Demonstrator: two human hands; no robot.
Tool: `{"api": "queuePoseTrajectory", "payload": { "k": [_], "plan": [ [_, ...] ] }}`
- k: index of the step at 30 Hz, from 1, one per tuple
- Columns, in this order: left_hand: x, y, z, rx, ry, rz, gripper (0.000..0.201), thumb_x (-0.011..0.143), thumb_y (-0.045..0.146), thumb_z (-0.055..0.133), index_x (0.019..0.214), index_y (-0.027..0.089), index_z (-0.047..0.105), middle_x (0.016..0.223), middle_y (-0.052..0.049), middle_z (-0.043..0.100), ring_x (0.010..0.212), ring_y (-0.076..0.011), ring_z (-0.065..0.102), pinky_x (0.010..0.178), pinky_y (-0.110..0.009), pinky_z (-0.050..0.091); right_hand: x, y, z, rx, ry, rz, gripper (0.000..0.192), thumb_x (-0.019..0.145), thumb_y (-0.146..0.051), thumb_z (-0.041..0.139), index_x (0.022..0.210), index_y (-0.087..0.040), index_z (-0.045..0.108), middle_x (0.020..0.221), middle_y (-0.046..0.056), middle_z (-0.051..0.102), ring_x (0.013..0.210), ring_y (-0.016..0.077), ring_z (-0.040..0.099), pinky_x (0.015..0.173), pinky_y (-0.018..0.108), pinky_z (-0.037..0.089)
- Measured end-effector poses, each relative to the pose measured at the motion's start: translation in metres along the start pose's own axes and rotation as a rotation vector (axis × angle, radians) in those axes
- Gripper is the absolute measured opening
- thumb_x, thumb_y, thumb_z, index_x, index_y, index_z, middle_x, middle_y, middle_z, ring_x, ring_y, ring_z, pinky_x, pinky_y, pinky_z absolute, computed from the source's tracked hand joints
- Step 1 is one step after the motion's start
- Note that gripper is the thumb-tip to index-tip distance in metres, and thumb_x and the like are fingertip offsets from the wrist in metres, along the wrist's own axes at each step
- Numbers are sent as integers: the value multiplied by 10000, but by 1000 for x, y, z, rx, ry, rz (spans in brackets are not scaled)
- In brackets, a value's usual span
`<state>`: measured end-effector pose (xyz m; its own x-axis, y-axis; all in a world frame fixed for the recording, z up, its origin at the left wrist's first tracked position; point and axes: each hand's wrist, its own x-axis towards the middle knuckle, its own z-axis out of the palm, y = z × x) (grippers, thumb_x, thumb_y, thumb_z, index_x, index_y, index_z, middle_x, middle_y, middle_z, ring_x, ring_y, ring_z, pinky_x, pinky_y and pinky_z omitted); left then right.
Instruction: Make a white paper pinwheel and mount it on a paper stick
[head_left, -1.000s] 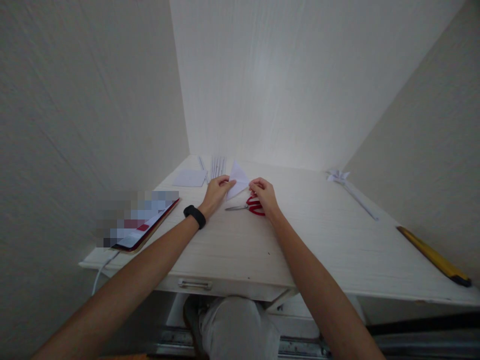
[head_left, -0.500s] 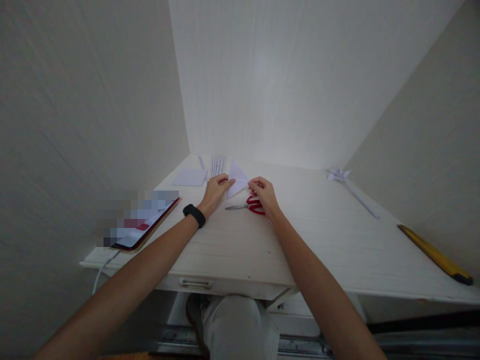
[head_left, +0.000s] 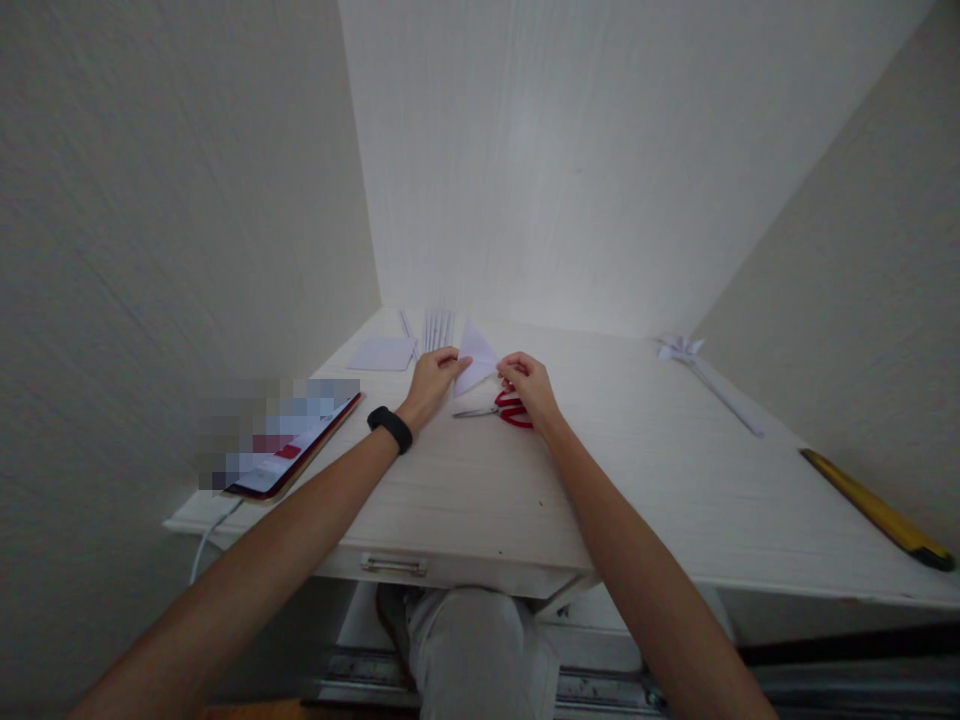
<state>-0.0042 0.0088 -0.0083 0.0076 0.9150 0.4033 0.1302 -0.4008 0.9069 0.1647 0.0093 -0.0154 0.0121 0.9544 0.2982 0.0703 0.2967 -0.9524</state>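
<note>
Just beyond red-handled scissors (head_left: 496, 409): white paper triangle (head_left: 478, 360) being held | left hand (head_left: 435, 380) fingers pinching left side | right hand (head_left: 531, 385) fingers pinching right corner | risk: uneven tugging possibly tearing it

The left forearm (head_left: 300, 534) and the right forearm (head_left: 619, 520) are bare and reach forward, coming closer toward the hands. The left hand (head_left: 435, 380) is closed in a pinch, its thumb pointing to the right hand (head_left: 531, 388), which pinches with curled fingers. The two hands are near, but apart.
</note>
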Motion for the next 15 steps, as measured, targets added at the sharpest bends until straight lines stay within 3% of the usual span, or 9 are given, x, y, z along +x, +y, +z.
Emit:
{"api": "queuePoseTrajectory", "payload": {
  "k": [15],
  "plan": [
    [-1,1,1,-5,-15,-24,261,668,356,649,559,168,504,569,23,495,573,-114,455,582,-243,363,1,1,0,-61,-10,-25,128,696,-308,603,704,-183,576,607,-26,566,517,87,499,508,213,437]
  ]
}}
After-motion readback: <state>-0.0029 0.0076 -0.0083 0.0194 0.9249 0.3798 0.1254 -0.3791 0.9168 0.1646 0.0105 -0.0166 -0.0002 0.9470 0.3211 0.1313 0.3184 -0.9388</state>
